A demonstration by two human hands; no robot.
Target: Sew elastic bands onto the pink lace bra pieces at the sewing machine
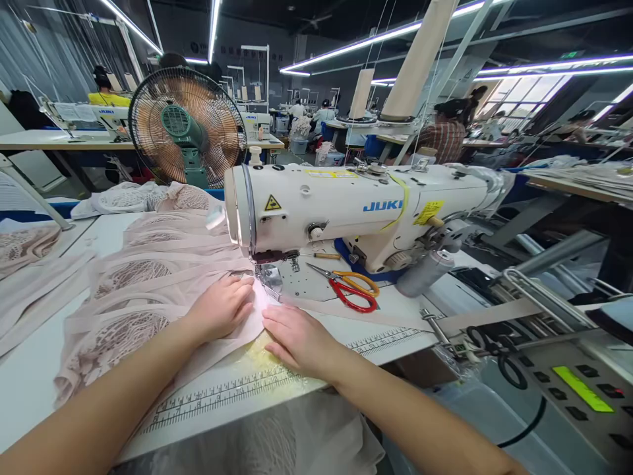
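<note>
A piece of pale pink fabric (256,313) lies under the needle area of a white JUKI sewing machine (287,204). My left hand (223,309) rests palm down on this cloth, left of the presser foot (264,280), with its fingers lying flat. On the other side, my right hand (297,338) lays outstretched fingertips on the fabric's right edge, and its thumb sits apart on a yellowish patch (257,356) of the table. A narrow pale band (346,311) runs from beside my right hand toward the metal feeder at right. Folds hide the stitching spot.
Lace-panelled fabric (133,284) covers the table's left side. Red and orange-handled scissors (353,290) lie right of the needle, near a grey thread cone (425,272). A printed ruler (222,396) follows the front edge. A fan (188,132) and a control box (578,389) flank the machine.
</note>
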